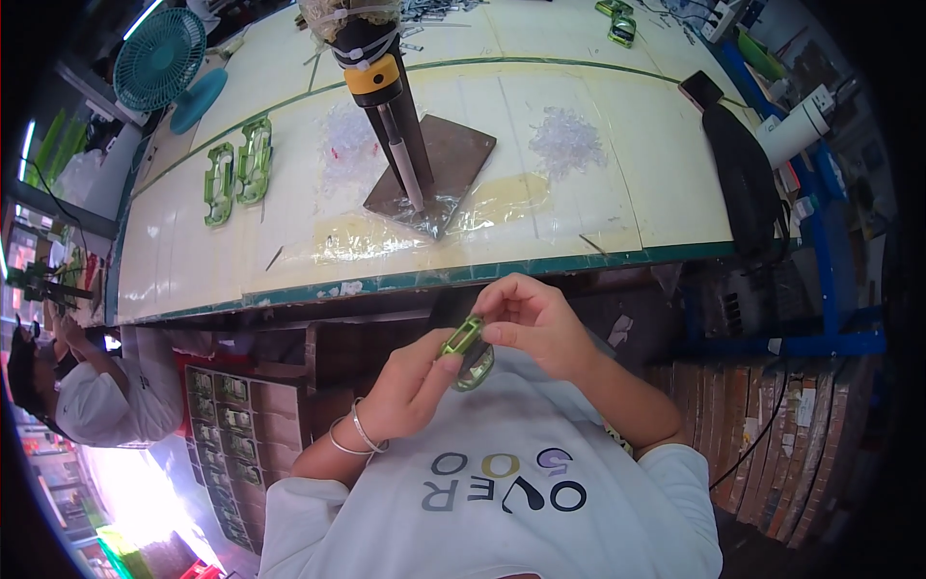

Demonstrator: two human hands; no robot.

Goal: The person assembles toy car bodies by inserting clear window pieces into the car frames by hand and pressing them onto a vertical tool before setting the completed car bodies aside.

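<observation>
Green plastic part [467,349] pinched btwn both hands, chest-high.

Pale workbench [598,145], teal fan [159,58], perhaps stacked trays [227,425] below.

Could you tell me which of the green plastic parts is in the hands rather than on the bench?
The green part pinched between both hands below the bench edge; the others lie on the bench.

Glossy translucent green plastic part [465,349], dull brown metal plate [439,164] (crinkled shiny film [434,214] at its edge), smooth pale tabletop [598,183].
</observation>
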